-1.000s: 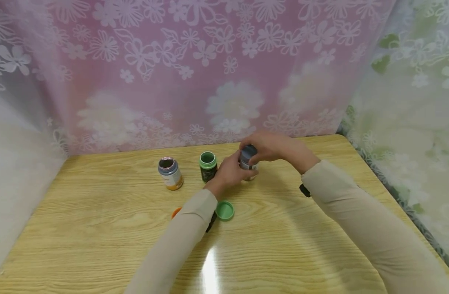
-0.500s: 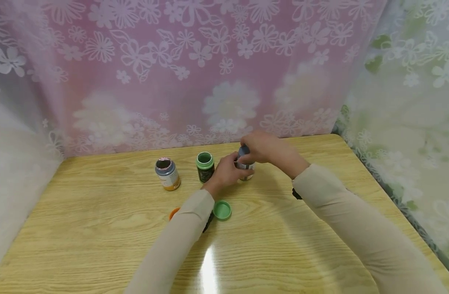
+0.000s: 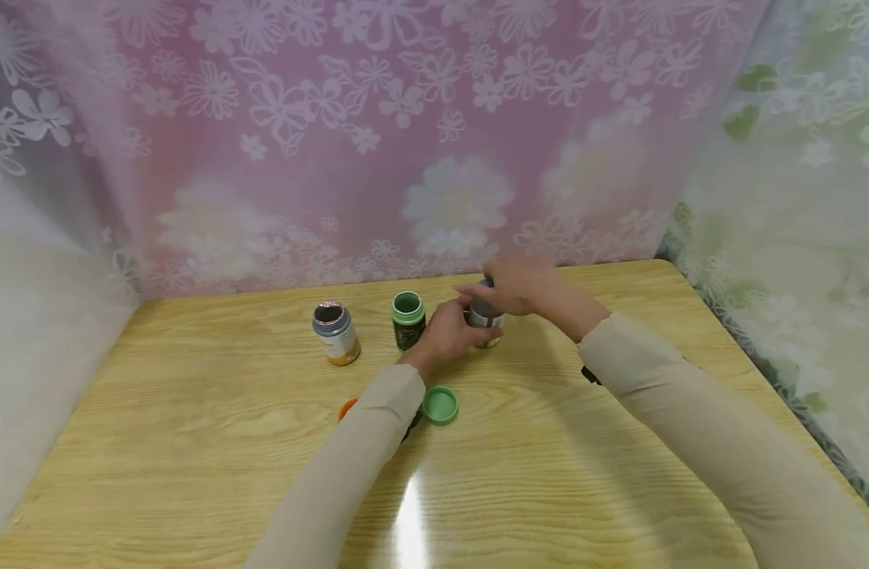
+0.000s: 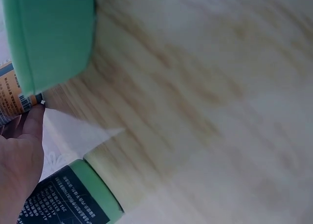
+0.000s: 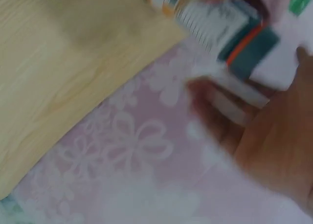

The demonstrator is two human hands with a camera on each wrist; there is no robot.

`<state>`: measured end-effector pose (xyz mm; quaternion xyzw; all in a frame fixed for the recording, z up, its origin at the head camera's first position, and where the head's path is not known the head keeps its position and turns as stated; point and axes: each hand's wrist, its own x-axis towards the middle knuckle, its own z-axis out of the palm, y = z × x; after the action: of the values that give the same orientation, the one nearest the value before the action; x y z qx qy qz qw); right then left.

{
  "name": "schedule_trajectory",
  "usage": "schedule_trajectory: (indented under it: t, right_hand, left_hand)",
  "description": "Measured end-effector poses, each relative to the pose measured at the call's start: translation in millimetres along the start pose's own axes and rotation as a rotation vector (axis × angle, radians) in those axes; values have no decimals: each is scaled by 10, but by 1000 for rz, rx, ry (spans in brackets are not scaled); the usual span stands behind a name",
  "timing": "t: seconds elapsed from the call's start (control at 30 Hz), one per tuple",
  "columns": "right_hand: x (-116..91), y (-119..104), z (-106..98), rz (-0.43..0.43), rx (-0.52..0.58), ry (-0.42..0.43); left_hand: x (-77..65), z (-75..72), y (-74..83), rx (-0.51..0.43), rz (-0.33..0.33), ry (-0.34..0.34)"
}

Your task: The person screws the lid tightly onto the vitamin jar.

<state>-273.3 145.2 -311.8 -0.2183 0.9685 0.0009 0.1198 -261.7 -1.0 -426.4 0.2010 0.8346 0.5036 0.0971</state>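
Observation:
My left hand [image 3: 449,332] grips the body of a jar [image 3: 486,321] standing at the back of the table. The jar has a white label and an orange lower band. A dark blue-grey lid [image 5: 254,53] sits on it, with an orange ring showing underneath. My right hand [image 3: 523,286] is over the lid, blurred; in the right wrist view its fingers are spread and apart from the lid. Just left of my left hand stands an uncapped green-rimmed jar [image 3: 409,325] with a black label.
Farther left stands another uncapped jar [image 3: 336,336], torn foil round its mouth. A green lid [image 3: 440,406] lies inside up near my left forearm, and an orange lid [image 3: 346,408] is partly hidden by the sleeve. A floral curtain [image 3: 449,158] hangs behind the wooden table [image 3: 193,442].
My right hand's fingers were curled round the lid earlier; now they have loosened and spread away from it. My left hand keeps its grip on the jar. The head view shifts slightly.

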Motion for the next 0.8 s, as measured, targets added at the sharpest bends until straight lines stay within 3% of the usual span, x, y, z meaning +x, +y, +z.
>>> schedule_trajectory:
  t: [0.2, 0.3, 0.4, 0.57, 0.8]
  right_hand:
    - [-80, 176, -152, -397, 215, -72]
    - [-86, 194, -179, -479, 234, -108]
    - [-83, 183, -180, -451, 211, -129]
    - [-81, 86, -190, -298, 164, -141]
    - [-48, -99, -178, -85, 51, -67]
  left_hand:
    - [20, 24, 16, 30, -7, 5]
    - [27, 39, 13, 33, -5, 6]
    - [26, 50, 17, 25, -4, 6]
    - [11, 56, 35, 14, -18, 4]
    - [-10, 25, 24, 6, -42, 4]
